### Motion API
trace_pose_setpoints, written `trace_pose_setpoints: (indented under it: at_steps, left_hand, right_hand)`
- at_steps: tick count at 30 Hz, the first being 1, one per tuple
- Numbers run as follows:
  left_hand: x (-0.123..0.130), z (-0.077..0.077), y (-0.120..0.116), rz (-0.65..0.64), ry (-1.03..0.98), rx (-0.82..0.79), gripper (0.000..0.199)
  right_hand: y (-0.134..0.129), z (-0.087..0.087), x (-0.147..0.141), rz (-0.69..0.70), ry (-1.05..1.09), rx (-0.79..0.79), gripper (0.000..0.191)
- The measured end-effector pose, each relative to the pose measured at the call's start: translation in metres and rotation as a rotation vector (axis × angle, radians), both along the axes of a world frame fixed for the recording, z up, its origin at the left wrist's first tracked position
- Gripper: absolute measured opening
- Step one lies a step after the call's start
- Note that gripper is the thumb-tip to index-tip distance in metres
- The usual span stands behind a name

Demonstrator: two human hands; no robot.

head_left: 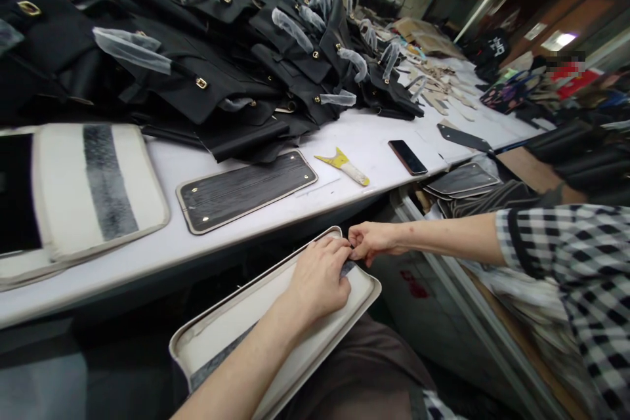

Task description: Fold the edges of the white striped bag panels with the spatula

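Note:
A cream bag panel (236, 321) with a dark stripe and a raised rim lies tilted over my lap, below the table's front edge. My left hand (322, 275) rests across its far end, fingers bent together and pressing near the rim. Right beside those fingertips, my right hand (371, 243) is closed in a pinch at the panel's end edge. Whatever small part sits between the pinching fingers is hidden. My left forearm covers part of the stripe.
On the white table (325, 203) lie a dark rectangular panel (249, 190), a yellow-and-white tool (344, 167), a phone (407, 157) and stacked cream panels (132, 177). Black bags (221, 65) with plastic-wrapped handles pile up behind. More dark panels (465, 178) sit at right.

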State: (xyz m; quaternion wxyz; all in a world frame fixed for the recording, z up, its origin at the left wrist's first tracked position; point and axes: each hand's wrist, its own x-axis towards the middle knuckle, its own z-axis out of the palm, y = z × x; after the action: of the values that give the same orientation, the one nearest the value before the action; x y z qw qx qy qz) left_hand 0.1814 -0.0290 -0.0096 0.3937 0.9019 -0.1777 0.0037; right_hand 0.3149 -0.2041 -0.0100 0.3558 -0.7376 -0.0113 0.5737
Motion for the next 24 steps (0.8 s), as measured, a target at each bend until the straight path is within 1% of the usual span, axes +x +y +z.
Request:
trace_pose_setpoints:
  at_steps: [2, 4, 6, 7, 9, 12, 14, 16, 18, 20, 22, 24]
  left_hand:
    - [0.000, 0.003, 0.004, 0.037, 0.029, -0.147, 0.041]
    - [0.000, 0.009, 0.009, 0.129, 0.065, -0.301, 0.039]
    - [-0.003, 0.017, 0.017, 0.254, 0.093, -0.365, 0.032]
    - [-0.006, 0.022, 0.022, 0.312, 0.092, -0.348, 0.028]
    - [-0.019, 0.029, 0.032, 0.392, 0.046, -0.230, 0.024]
    - [-0.050, 0.031, 0.038, 0.408, -0.054, 0.052, 0.026]
    - [-0.072, 0.024, 0.035, 0.389, -0.074, 0.221, 0.029]
    - [-0.088, 0.013, 0.027, 0.393, -0.078, 0.340, 0.032]
    - [-0.097, 0.001, 0.018, 0.430, -0.083, 0.404, 0.034]
    - [-0.099, -0.008, 0.011, 0.492, -0.088, 0.421, 0.034]
    - [-0.097, -0.011, 0.008, 0.538, -0.081, 0.419, 0.034]
    - [-0.092, -0.008, 0.006, 0.554, -0.065, 0.433, 0.034]
  right_hand:
    - [0.000, 0.001, -0.001, -0.003, 0.007, 0.001, 0.057]
    - [0.000, 0.003, -0.002, -0.003, 0.001, 0.005, 0.058]
    - [0.000, 0.004, -0.003, 0.001, -0.013, 0.009, 0.058]
    - [-0.001, 0.004, -0.004, 0.005, -0.020, 0.010, 0.058]
    - [-0.001, 0.004, -0.004, 0.012, -0.036, 0.012, 0.057]
    - [-0.003, 0.001, -0.005, 0.027, -0.064, 0.022, 0.055]
    - [-0.004, 0.000, -0.006, 0.042, -0.087, 0.035, 0.053]
    - [-0.006, 0.000, -0.008, 0.059, -0.105, 0.053, 0.051]
    - [-0.007, 0.001, -0.008, 0.075, -0.111, 0.072, 0.049]
    - [-0.007, 0.002, -0.008, 0.091, -0.103, 0.081, 0.048]
    - [-0.006, 0.004, -0.006, 0.112, -0.090, 0.081, 0.047]
    - [-0.003, 0.005, -0.003, 0.145, -0.079, 0.083, 0.047]
